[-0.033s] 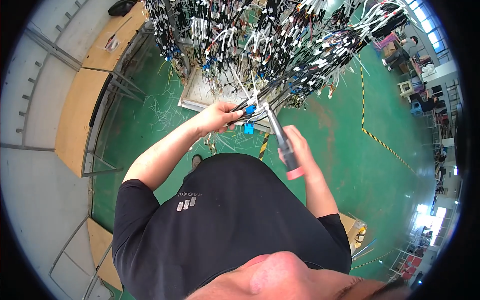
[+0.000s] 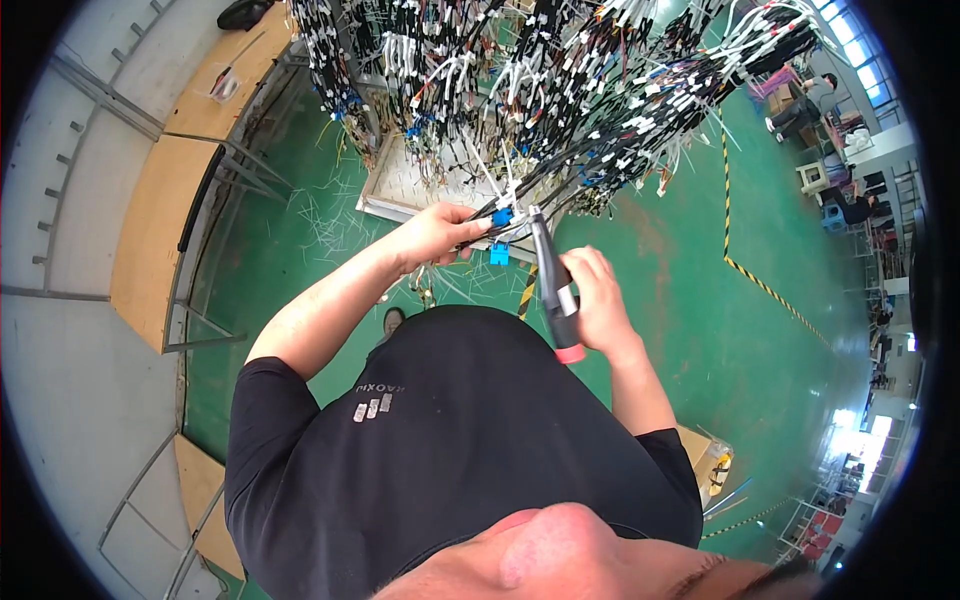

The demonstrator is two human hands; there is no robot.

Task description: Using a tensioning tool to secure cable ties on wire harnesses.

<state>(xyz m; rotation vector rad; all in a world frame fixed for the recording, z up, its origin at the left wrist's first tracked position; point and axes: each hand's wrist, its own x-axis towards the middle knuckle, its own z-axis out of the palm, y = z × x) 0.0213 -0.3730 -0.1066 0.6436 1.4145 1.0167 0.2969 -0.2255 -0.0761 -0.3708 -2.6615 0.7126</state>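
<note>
A worker's left hand (image 2: pixel 440 232) pinches a thin bundle of black wires (image 2: pixel 480 225) with blue connectors (image 2: pixel 500 216) under a hanging wire harness (image 2: pixel 560 90), while the right hand (image 2: pixel 595 300) grips a black, grey-banded, red-tipped tool (image 2: pixel 553 290), its nose at the bundle; binding or trimming appears under way, calling next for a steady squeeze

The person wears a black short-sleeved T-shirt (image 2: pixel 460 440) of plain, smooth cloth. On its chest sits a small pale mark: a short row of grey-white blocks with a line of small lettering beside it. The sleeves end above the elbows, leaving both forearms bare. Both hands, the left hand (image 2: pixel 440 232) and the right hand (image 2: pixel 597 300), are bare, with no gloves, rings or watch showing.
</note>
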